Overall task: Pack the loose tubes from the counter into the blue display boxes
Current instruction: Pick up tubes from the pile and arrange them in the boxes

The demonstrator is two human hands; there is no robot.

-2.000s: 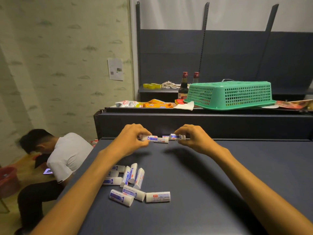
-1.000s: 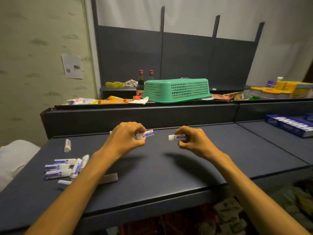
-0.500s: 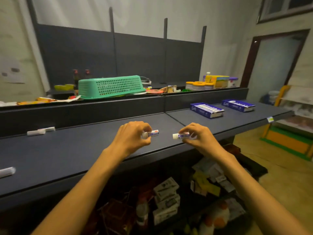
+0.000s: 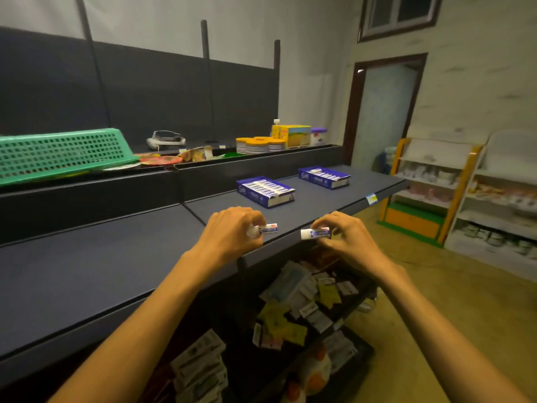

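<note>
My left hand (image 4: 232,232) pinches a small white tube with a blue label (image 4: 268,229), held level above the dark counter's front edge. My right hand (image 4: 345,239) pinches a second white and blue tube (image 4: 315,233) the same way, a little to the right. Two blue display boxes stand further along the counter: the nearer box (image 4: 266,191) just beyond my hands and the farther box (image 4: 324,177) to its right. Rows of tubes fill both boxes. No loose tubes lie on the part of the counter in view.
The dark counter (image 4: 101,257) runs left to right, with a raised ledge behind it bearing an upturned green basket (image 4: 62,154), tins and yellow cartons (image 4: 293,135). Packets lie on a lower shelf (image 4: 305,303) under the counter. A doorway (image 4: 380,112) and stocked racks (image 4: 470,196) stand at the right.
My view has swung right along the counter with a tube in each hand. The loose tubes and the seated person have left the view, and the two blue boxes have come closer.
</note>
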